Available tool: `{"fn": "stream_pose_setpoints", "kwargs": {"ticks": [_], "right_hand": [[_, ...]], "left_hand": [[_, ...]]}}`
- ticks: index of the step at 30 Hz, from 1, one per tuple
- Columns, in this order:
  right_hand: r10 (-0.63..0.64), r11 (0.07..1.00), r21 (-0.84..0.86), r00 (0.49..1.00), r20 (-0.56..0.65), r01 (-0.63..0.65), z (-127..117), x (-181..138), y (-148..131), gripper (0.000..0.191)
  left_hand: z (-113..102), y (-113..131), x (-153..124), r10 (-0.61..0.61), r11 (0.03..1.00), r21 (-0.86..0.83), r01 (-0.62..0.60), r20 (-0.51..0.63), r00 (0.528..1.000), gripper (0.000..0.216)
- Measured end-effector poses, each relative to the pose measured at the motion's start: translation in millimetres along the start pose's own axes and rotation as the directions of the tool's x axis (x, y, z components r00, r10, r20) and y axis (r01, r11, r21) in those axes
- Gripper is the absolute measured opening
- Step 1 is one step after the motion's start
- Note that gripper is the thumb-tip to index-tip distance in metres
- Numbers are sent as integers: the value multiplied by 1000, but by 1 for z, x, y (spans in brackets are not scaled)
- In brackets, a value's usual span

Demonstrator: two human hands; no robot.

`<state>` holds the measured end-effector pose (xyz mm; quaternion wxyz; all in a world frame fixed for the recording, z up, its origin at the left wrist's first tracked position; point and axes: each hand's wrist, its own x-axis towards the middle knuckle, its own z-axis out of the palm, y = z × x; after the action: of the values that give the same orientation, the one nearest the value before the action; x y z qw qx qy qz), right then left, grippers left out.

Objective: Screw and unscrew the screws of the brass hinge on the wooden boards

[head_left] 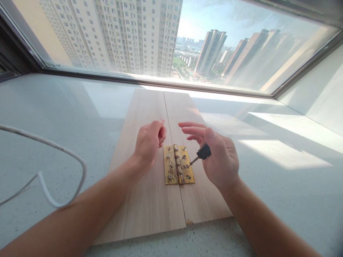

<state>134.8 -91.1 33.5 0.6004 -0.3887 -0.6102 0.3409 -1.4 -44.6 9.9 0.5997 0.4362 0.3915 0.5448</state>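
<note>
A worn brass hinge (177, 165) lies open across the seam between two pale wooden boards, the left board (146, 203) and the right board (206, 200). Several screws sit in both of its leaves. My right hand (221, 157) holds a screwdriver (204, 152) with a black handle, its index and middle fingers stretched out. The screwdriver leans down to the left, its tip at a screw (187, 166) in the right leaf. Over the left board, just above the hinge, my left hand (150, 142) is closed in a fist; whatever it may hold is hidden.
A white cable (83, 167) loops at the left, by my left forearm. The boards lie on a pale speckled sill (281, 185). Beyond them runs the window frame (160, 82), with tall buildings outside. Sunlight patches fall on the right side.
</note>
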Motion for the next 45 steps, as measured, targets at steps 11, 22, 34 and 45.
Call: {"fn": "stream_pose_setpoints", "kwargs": {"ticks": [11, 22, 34, 45], "right_hand": [[7, 1000, 6, 1000, -6, -7, 0, -1, 1, 32], [12, 1000, -18, 1000, 15, -12, -1, -1, -1, 32], [59, 990, -138, 992, 115, -43, -8, -1, -5, 28], [47, 988, -153, 994, 100, -31, -10, 2, -9, 25]], "left_hand": [[-6, 10, 6, -241, 909, -340, 239, 39, 970, 43], [-24, 3, 13, 144, 563, 783, -264, 221, 965, 37], [8, 30, -19, 149, 812, 358, -461, 636, 757, 16], [8, 12, -14, 204, 764, 332, -554, 690, 695, 12]]}}
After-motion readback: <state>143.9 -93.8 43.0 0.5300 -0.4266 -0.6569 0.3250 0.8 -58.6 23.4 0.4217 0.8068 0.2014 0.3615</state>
